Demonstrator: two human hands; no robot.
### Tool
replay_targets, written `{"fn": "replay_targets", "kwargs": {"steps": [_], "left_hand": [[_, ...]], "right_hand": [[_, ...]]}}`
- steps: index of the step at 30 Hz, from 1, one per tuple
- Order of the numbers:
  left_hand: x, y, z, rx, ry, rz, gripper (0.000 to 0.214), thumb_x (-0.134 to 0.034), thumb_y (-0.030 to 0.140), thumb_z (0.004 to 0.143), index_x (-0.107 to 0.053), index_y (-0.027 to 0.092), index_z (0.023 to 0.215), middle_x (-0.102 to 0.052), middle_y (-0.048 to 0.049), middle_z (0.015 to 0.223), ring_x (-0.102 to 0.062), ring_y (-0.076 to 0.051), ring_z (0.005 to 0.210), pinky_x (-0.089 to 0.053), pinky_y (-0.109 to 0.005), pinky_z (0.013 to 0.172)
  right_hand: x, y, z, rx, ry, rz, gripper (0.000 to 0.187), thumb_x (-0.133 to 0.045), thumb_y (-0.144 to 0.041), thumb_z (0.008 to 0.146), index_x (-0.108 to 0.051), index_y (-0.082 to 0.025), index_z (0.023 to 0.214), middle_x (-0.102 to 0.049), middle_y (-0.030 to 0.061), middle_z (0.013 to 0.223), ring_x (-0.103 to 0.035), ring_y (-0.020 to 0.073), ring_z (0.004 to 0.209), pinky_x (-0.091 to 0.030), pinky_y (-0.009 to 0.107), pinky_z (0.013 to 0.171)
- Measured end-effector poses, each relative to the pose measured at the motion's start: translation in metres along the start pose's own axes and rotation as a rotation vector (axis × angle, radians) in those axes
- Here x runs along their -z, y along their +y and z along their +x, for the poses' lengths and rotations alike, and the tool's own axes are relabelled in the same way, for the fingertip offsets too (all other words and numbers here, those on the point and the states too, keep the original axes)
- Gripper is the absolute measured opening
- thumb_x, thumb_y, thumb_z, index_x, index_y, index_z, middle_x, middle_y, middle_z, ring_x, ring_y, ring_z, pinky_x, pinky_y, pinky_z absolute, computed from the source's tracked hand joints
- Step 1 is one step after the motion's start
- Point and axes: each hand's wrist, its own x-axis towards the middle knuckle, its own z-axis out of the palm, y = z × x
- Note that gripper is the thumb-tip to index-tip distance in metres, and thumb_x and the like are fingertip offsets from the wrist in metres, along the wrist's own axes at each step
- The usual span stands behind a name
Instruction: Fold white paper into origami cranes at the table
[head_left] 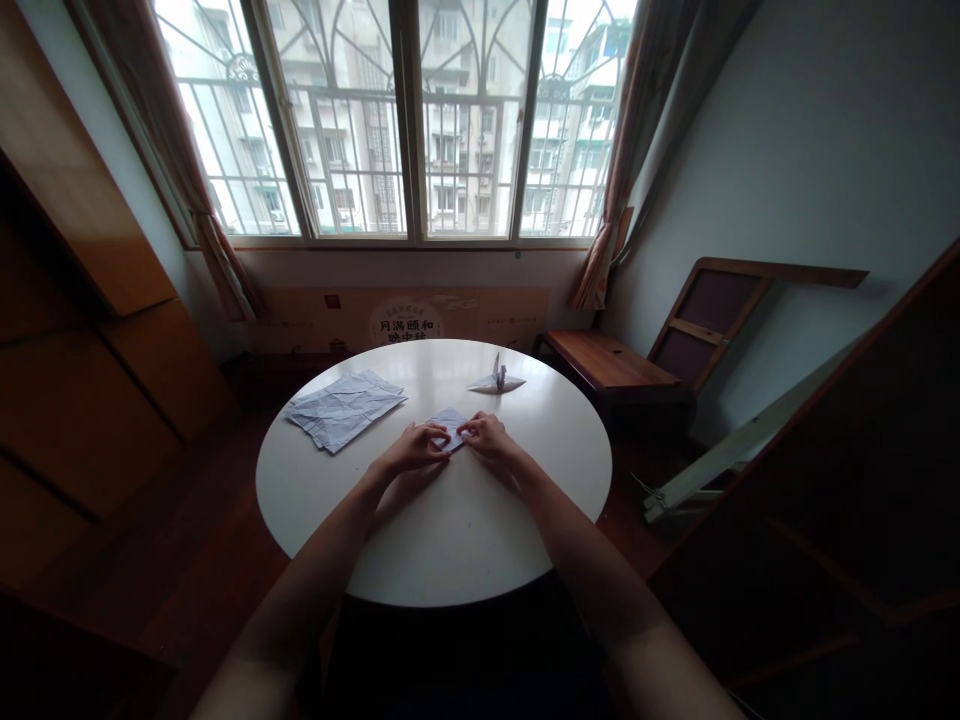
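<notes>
1. Head view, the hands: both forearms reach in over the round white table [450, 545]. The left hand [415, 447] and the right hand [486, 437] meet near the middle of it, fingers curled, fingertips clamped on a small folded paper [448, 424] from its left and right sides. The paper lies flat on the tabletop between the two hands. Neither hand is open, and neither holds anything else.

2. Head view, things about the hands: a finished paper crane [496, 380] stands beyond the right hand, near the far edge of the table and apart from the paper in hand. To the left, beyond the left hand, lies a loose stack of creased sheets [343, 408], untouched.

3. Head view, how far along: judging by how things lie, one crane is done. The piece in hand is a flat, compact shape with no wings or neck showing, so its folding seems to be at an early or middle stage. The exact crease is too small to tell. Several sheets remain in the stack.

4. Head view, the room: a barred window [405, 120] is behind the table, and a low wooden bench [609, 362] is at the right.
</notes>
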Motion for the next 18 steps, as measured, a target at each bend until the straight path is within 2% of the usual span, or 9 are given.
{"fn": "replay_targets", "kwargs": {"steps": [4,7,18], "left_hand": [[0.0024,-0.0033,0.0007,-0.039,0.005,-0.046,0.043,-0.072,0.046,0.071,-0.071,0.022,0.107,-0.069,-0.0055,0.115,-0.064,-0.024,0.105,-0.044,-0.031,0.098],[0.0033,-0.0044,0.0004,-0.038,0.019,-0.035,0.046,-0.075,0.047,0.067,-0.072,0.023,0.106,-0.069,-0.0048,0.114,-0.063,-0.025,0.106,-0.044,-0.031,0.098],[0.0034,-0.0073,0.0005,-0.042,0.03,-0.089,0.044,-0.07,0.048,0.073,-0.07,0.022,0.109,-0.068,-0.0052,0.116,-0.063,-0.023,0.106,-0.046,-0.031,0.098]], "right_hand": [[-0.0011,0.0015,0.0006,0.003,0.003,-0.006,0.025,-0.058,-0.032,0.085,-0.073,-0.029,0.105,-0.06,0.0068,0.104,-0.052,0.0232,0.103,-0.036,0.035,0.093],[-0.0014,0.0026,0.0004,0.009,0.005,0.002,0.026,-0.058,-0.031,0.085,-0.073,-0.029,0.106,-0.06,0.0068,0.103,-0.051,0.0234,0.104,-0.036,0.034,0.093],[0.0003,0.0011,0.0,-0.008,-0.008,-0.008,0.027,-0.057,-0.031,0.085,-0.072,-0.029,0.107,-0.06,0.007,0.105,-0.051,0.0244,0.105,-0.035,0.035,0.095]]}}
